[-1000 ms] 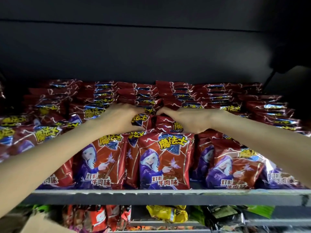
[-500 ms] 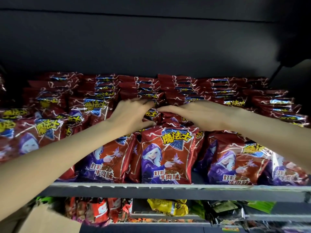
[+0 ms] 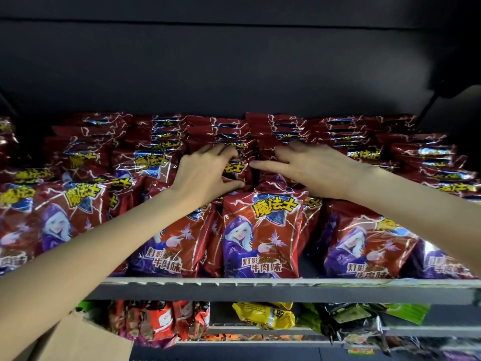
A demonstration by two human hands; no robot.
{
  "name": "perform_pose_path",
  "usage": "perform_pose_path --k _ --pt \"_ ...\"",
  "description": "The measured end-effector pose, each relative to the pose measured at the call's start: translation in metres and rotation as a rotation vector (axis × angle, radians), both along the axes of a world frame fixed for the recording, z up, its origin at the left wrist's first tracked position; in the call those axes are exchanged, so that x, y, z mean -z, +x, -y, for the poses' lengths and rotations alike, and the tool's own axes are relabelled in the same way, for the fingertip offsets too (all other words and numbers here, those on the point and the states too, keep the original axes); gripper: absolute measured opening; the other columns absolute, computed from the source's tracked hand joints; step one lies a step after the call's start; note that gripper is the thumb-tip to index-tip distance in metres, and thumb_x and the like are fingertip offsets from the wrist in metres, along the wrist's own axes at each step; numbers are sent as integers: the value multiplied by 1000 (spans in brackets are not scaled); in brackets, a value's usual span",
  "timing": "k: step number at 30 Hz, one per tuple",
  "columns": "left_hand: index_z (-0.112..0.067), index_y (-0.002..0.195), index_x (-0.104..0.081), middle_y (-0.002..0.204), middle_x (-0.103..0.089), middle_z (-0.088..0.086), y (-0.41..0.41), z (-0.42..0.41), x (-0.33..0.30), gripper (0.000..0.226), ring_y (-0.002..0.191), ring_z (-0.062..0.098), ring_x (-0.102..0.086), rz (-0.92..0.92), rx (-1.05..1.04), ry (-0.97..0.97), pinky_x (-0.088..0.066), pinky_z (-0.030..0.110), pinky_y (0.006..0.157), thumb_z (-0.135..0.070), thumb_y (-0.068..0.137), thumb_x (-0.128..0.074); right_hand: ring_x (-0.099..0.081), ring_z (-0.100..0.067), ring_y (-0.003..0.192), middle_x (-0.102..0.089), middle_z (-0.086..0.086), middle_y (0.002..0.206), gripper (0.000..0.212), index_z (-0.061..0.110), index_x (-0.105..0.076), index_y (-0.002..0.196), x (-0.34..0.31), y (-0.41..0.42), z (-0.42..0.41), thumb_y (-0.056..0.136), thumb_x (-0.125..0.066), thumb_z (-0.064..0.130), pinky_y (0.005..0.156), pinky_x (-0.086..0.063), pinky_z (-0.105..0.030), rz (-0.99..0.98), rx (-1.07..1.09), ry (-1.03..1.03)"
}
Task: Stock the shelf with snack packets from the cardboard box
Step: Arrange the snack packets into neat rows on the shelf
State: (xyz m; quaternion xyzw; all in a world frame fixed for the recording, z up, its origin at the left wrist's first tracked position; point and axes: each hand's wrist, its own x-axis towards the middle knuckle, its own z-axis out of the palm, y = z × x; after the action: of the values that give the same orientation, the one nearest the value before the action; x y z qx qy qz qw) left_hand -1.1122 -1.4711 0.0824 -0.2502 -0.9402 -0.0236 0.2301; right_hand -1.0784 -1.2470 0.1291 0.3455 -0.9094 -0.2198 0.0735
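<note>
Far L, bottom corner: cardboard box (image 3: 78,340), only a flap/edge in view, below shelf level. Contents not visible.

Shelf (image 3: 260,289) runs full width, grey front lip, packed w/ red snack packets (image 3: 86,162) in rows, standing upright, most leaning back. Rear rows show only top edges.

L hand (image 3: 205,173) reaches in from lower L, palm down on the mid-row packets just L of centre. Fingers spread + lightly bent, tips on packet tops, thumb pointing R along top of the row in front. Pressing/touching, no packet gripped afaict.

Centre front: one front packet (image 3: 263,235) upright at the lip, face fully readable, sits directly below the gap btwn the two hands. Not touched by L hand; R wrist is right above its top edge, contact unclear.

R hand (image 3: 309,170) comes in from R, palm down, fingers near-straight pointing L, thumb tip close to L thumb but apart. Rests on packet tops, nothing pinched.

Lower shelf (image 3: 260,330): mixed packs, yellow bag (image 3: 263,315) in middle, green + dark ones to R.
</note>
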Motion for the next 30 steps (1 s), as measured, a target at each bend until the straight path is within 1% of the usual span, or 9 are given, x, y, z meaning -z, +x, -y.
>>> perform_pose_path --k 3,5,8,10,15,18,22,26,30 --pt "-24 117 -52 114 -59 -3 -2 4 -2 62 105 20 -58 -16 45 89 -54 34 66 -60 69 -69 -41 -25 117 -40 -10 130 103 33 -6 151 1 -3 -5 75 -71 10 67 -40 -26 -64 60 -87" --pt "-23 113 -55 108 -59 -4 -4 7 -3 56 98 17 -59 9 104 172 -56 36 67 -56 71 -68 -34 -20 121 -36 -5 132 107 33 -10 150 -1 -10 -11 70 -81 24 87 -40 -27 57 122 -180" --pt "-19 108 -60 103 -57 -9 -7 17 -9 38 91 9 -57 145 200 379 -56 35 78 -40 78 -69 -29 -12 124 -36 2 132 90 30 -27 146 -10 -18 -20 73 -80 35 98 -29 -21 274 155 -413" --pt "-17 106 -62 101 -60 -9 -9 28 -16 29 88 8 -59 176 211 450 -55 33 80 -29 81 -70 -31 -10 124 -40 5 131 70 30 -42 137 -14 -22 -23 77 -75 37 102 -31 -24 313 123 -527" --pt "-28 108 -60 104 -62 -15 -7 49 -29 37 89 4 -57 184 36 100 -47 25 75 -52 80 -65 -46 -13 114 -54 9 116 32 27 -60 113 -17 -26 -17 84 -67 40 92 -44 -35 180 69 -411" --pt "-31 112 -57 113 -61 -10 -8 37 -25 47 100 13 -58 166 -44 -102 -44 28 78 -66 81 -53 -46 -15 112 -56 8 114 29 26 -61 112 -14 -28 -13 86 -66 38 90 -44 -36 132 60 -332" --pt "-25 108 -59 104 -64 1 -10 16 -20 53 96 18 -59 74 -77 -281 -43 29 75 -69 87 -38 -43 -15 114 -54 7 117 31 26 -60 115 -14 -27 -11 87 -64 39 94 -41 -33 87 57 -288" --pt "-22 106 -60 99 -65 0 -10 7 -15 56 92 20 -62 37 -94 -324 -45 30 74 -68 89 -33 -43 -15 116 -55 7 118 33 26 -60 116 -13 -25 -4 87 -63 42 98 -35 -29 52 23 -270" --pt "-28 104 -59 99 -65 -7 -11 17 -12 55 90 14 -61 98 -120 -193 -42 26 69 -73 84 -36 -44 -12 116 -54 11 119 37 31 -55 120 -18 -23 10 87 -57 49 98 -36 -28 72 -6 -347"
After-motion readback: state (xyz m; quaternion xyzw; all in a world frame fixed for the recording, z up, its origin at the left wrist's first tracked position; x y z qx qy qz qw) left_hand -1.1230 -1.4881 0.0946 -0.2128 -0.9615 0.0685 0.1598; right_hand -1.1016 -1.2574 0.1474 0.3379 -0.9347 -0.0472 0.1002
